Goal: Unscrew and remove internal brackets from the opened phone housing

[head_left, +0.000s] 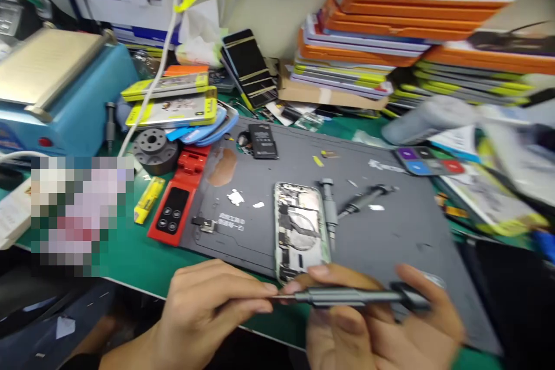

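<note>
My right hand (381,324) grips a grey precision screwdriver (347,297) held level near the table's front edge. My left hand (208,312) pinches at its thin metal tip (280,296); whatever sits between those fingers is too small to make out. Just behind my hands lies an opened phone body (299,230) with its insides showing, on a dark grey work mat (390,231). Two more screwdrivers rest on the mat beside the phone, one upright along its right edge (329,208) and one slanted further right (362,199).
A red tool block (177,202) and a yellow tool (148,199) lie left of the mat. A blue machine (65,98) stands at the far left. Stacks of orange and yellow boxes (390,29) fill the back right. A black battery (263,140) sits at the mat's back.
</note>
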Available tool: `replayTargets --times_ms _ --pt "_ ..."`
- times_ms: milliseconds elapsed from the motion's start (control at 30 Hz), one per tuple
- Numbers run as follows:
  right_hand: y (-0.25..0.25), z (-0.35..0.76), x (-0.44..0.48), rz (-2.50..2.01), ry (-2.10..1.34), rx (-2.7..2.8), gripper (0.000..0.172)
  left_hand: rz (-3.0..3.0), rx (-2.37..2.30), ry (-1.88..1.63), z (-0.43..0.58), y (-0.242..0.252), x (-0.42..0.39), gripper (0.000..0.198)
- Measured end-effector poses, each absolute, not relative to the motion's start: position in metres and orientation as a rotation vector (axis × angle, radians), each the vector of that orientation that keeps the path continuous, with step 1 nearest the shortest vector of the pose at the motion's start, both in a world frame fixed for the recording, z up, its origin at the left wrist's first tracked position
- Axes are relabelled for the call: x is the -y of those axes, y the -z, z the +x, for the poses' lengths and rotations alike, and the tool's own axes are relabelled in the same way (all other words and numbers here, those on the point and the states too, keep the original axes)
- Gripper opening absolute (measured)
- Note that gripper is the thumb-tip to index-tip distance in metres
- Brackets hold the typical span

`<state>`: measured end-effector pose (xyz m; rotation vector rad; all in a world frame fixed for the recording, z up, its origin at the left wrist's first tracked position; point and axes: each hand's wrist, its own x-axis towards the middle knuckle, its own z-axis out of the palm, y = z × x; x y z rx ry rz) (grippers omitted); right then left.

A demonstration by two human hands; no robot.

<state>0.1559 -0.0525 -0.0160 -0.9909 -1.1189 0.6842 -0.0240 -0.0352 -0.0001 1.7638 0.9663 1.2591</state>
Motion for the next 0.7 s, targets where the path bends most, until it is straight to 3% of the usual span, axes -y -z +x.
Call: replayTargets --times_ms 67,700 --pt "0.0097 0.1505 0.0453 -0.915 -0.752 1.051 0.040 1.798 -0.975 -1.226 -0.0258 -0.0017 0.0327 0.009" --pt "0.0107 0.1503 0.0418 -0.874 -0.783 1.085 0.044 1.848 -0.972 -1.145 -0.0278 -0.0035 0.0246 0.018"
